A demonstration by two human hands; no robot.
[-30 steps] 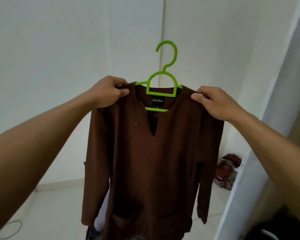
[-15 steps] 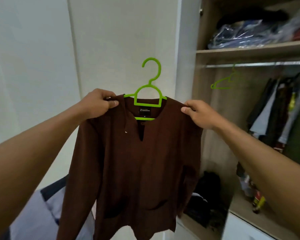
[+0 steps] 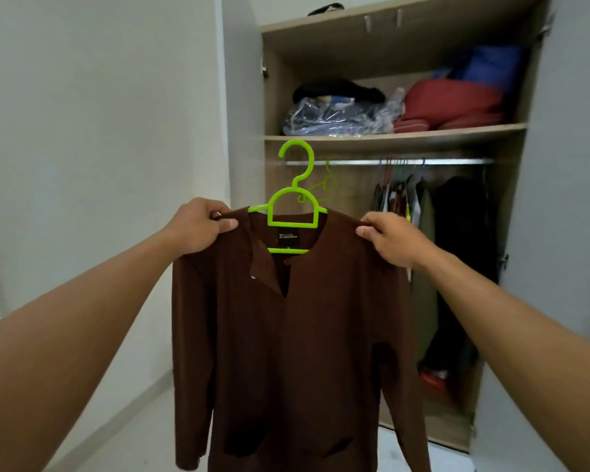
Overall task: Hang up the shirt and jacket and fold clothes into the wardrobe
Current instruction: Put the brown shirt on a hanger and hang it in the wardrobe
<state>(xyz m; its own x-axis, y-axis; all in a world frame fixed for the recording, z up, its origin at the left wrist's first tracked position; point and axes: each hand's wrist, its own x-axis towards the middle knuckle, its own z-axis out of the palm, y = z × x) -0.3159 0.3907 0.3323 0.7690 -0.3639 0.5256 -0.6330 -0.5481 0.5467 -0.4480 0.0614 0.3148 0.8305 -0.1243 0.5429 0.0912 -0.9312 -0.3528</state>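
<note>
Brown shirt [image 3: 286,335] sits on green hanger [image 3: 295,199], held up before the open wardrobe [image 3: 355,46]. Left hand [image 3: 198,226] and right hand [image 3: 392,240] each pinch a shoulder. Step: hanging the shirt. Next, probably: raise it and hook it over the rail [image 3: 423,161], left of the hung clothes [image 3: 457,233].

White wall [image 3: 99,131], pale floor [image 3: 143,437], plastic-wrapped bundle [image 3: 338,117] just beside red bundle [image 3: 450,103], blue bundle [image 3: 487,68] above

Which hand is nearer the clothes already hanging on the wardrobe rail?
Right. The right hand holds the shirt in front of the hanging clothes; the left hand holds its other shoulder, to their left.
</note>
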